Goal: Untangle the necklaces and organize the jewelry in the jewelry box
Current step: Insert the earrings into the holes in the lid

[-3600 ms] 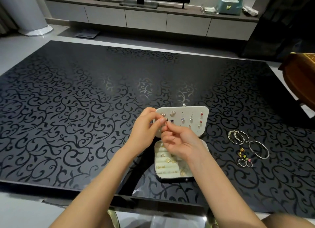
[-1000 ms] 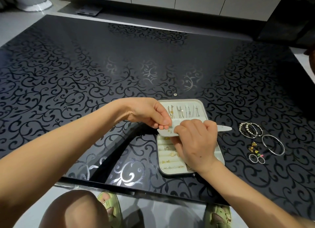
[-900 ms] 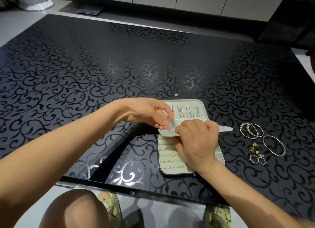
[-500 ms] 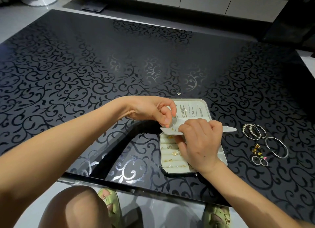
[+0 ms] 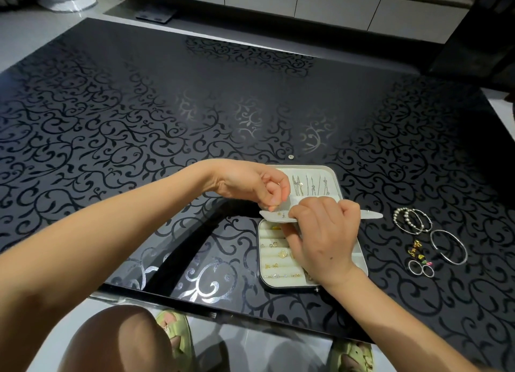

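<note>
A small cream jewelry box [image 5: 362, 263] lies open near the table's front edge. Its lid [image 5: 333, 176] lies flat and holds several thin chains. Rows of gold pieces fill the bottom tray. Between them the earring panel [image 5: 271, 217] is held almost level. My right hand [image 5: 320, 238] grips the panel's front edge, fingers curled over it. My left hand [image 5: 256, 185] pinches something tiny at the panel's left part; I cannot tell what it is.
To the right of the box lie a pearl bracelet with thin bangles [image 5: 409, 221], a silver bangle [image 5: 448, 246], small coloured charms [image 5: 416, 253] and two rings [image 5: 420, 268]. A tiny stud [image 5: 291, 156] sits behind the lid. My knee and green slippers show below the glass table [image 5: 139, 121].
The earring panel went from upright to nearly flat over the tray. My left hand shifted slightly on the panel; my right hand kept its grip on the front edge.
</note>
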The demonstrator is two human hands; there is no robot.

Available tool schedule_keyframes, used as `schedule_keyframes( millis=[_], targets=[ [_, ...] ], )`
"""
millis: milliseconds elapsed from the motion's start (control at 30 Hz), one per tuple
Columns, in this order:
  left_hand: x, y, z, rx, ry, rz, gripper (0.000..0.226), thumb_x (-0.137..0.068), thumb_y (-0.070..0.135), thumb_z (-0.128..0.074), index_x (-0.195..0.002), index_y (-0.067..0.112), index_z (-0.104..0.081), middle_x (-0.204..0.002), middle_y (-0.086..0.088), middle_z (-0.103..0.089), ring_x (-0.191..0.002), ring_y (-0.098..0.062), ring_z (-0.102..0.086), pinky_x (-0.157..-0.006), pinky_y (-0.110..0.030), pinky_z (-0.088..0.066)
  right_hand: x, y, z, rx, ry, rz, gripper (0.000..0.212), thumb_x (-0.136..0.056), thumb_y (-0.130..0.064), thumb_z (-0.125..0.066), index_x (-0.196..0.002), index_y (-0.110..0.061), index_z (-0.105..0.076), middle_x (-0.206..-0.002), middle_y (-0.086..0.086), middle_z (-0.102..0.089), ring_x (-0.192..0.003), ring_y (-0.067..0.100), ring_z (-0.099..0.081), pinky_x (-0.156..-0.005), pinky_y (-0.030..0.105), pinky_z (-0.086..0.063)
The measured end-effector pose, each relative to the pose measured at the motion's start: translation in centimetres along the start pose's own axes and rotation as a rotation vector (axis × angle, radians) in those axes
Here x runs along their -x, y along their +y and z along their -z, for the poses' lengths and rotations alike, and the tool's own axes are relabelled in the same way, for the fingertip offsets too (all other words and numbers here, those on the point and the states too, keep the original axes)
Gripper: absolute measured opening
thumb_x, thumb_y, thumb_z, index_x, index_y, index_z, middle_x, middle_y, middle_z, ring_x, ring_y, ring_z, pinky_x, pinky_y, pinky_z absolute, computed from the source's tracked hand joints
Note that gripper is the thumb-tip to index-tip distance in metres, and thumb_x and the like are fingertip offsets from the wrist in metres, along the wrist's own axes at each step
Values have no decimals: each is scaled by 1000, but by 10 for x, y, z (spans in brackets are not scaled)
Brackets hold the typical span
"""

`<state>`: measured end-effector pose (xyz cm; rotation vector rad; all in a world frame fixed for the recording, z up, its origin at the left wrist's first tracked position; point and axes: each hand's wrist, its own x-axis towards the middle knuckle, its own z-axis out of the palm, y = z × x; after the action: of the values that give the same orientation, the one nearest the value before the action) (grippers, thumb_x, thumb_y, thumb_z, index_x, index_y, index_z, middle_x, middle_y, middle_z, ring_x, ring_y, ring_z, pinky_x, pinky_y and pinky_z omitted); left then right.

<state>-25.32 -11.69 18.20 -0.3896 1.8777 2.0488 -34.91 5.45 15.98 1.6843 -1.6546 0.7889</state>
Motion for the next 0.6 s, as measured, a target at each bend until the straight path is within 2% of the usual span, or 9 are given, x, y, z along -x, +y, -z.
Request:
schedule_keyframes(
  millis=[167,267,433,600],
  targets=[
    [4,-3,2,9,127,23,17,-86,-12,-54,-95,-2,-65,-77,-7,-66,-72,-12,-61,-77,-22,-49,0,0,0,7,2,4,44,-48,1,-68,-82,-15,-45,-63,1,-56,-52,23,-47,-64,32,-22],
    [6,0,0,13,180,55,15,-86,-10,-55,-96,-6,-65,-74,-7,-66,-68,-12,-58,-69,-19,-50,-1,0,0,5,-8,1,46,-46,1,-67,-83,-15,-45,-63,1,-57,-52,23,-48,-64,32,-21],
    [8,-3,-1,78,222,73,16,-84,-9,-58,-87,1,-71,-74,-8,-68,-67,-13,-58,-66,-19,-50,-1,0,0,14,-13,0,45,-47,0,-68,-83,-15,-45,-64,1,-57,-52,23,-49,-65,31,-21],
    [12,-7,-2,199,237,53,22,-84,-10,-54,-82,2,-73,-75,-9,-68,-65,-12,-59,-64,-18,-50,-1,-1,0,16,-8,1,41,-49,0,-60,-84,-15,-45,-65,1,-57,-53,22,-48,-65,31,-21]
  ],
)
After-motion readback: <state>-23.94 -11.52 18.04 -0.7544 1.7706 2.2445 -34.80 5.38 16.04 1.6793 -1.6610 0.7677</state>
